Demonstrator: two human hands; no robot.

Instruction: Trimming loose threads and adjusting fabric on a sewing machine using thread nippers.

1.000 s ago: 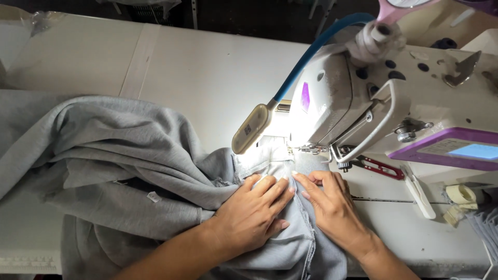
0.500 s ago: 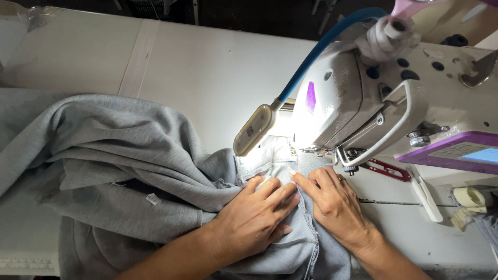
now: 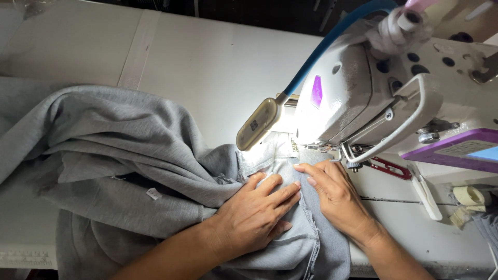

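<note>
A grey fleece garment [image 3: 119, 150] lies bunched across the white table, its edge fed under the needle area of a white sewing machine [image 3: 394, 98]. My left hand [image 3: 257, 215] lies flat on the fabric, fingers spread toward the needle. My right hand [image 3: 337, 194] presses the fabric just beside it, fingertips close to the presser foot [image 3: 295, 148], which is lit brightly. Both hands hold the cloth down rather than grasping it.
A small lamp [image 3: 257, 124] on a blue flexible arm shines on the needle. Red-handled snips [image 3: 386, 167], a white tool [image 3: 425, 192] and a tape roll [image 3: 467, 196] lie right of the machine. The white table [image 3: 207, 62] stretches behind.
Both hands have slid a little forward with the fabric toward the needle; the view has shifted slightly nearer.
</note>
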